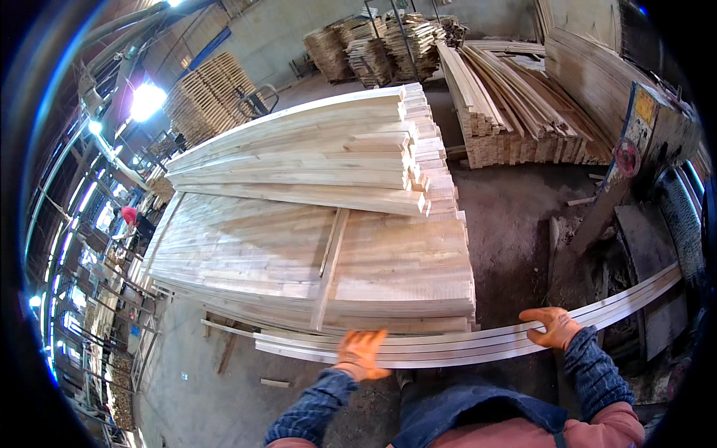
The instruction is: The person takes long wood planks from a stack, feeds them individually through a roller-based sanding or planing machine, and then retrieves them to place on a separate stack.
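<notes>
Nearest, the person wears a dark blue apron and blue patterned sleeves. The left hand lies over the slats, toward their left end, fingers and thumb spread across them. The right hand is well apart from it, farther right along the same slats, with thumb and fingers also parted; whether either hand grips or just rests cannot be told. The slats are long, pale and side by side, running from left of the left hand to a dark plate at the right; contact with that plate is unclear. A short offcut lies on the floor at the near left.

Just beyond the slats stands a broad stack of pale boards. A batten lies across its top, and more boards are piled on its far part. To the right is a worn machine with a red handwheel.

Farther off, a long lumber pile sits at right. At far left are a person in red and a tall wood stack; other piles stand near the far wall.
</notes>
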The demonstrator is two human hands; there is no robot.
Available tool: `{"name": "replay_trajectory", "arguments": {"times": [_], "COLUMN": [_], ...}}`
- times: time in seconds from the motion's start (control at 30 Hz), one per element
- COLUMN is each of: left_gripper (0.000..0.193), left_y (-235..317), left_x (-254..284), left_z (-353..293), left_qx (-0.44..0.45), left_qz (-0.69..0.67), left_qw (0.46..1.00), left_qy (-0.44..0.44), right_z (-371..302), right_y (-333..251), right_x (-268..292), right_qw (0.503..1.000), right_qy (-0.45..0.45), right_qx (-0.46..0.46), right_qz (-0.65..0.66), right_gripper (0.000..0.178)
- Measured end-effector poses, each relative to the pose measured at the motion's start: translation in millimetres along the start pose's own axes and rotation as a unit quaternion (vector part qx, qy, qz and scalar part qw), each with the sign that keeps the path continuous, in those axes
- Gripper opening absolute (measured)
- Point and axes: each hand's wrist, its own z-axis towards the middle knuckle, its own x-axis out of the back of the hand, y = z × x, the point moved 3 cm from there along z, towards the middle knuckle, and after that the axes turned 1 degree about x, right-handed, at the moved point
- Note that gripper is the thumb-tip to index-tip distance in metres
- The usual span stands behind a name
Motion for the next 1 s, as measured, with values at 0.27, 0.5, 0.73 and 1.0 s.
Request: {"name": "replay_trajectory", "arguments": {"times": [0.27, 0.5, 0.73, 1.0], "left_gripper": [0.082, 0.082, 0.054, 0.057], "left_y": [-86.7, -8.6, -24.4, -133.8], "left_x": [-12.4, 2.2, 77.9, 118.8], "left_z": [-22.9, 0.9, 1.3, 31.7], "left_qx": [0.074, -0.074, -0.175, -0.215], "left_qz": [0.057, -0.046, -0.529, -0.681], "left_qw": [0.995, 0.996, 0.829, 0.681], "left_qy": [0.042, 0.002, 0.054, 0.165], "right_z": [83.4, 198.5, 321.0, 369.4], "right_y": [-83.9, -208.4, -289.7, -323.0], "right_x": [58.2, 145.5, 260.5, 279.1], "right_qw": [0.954, 0.881, 0.827, 0.946], "right_qy": [0.209, 0.350, 0.484, 0.232], "right_qx": [0.112, 0.256, 0.209, 0.064], "right_qz": [0.182, 0.190, -0.196, -0.216], "right_gripper": [0.059, 0.070, 0.073, 0.072]}}
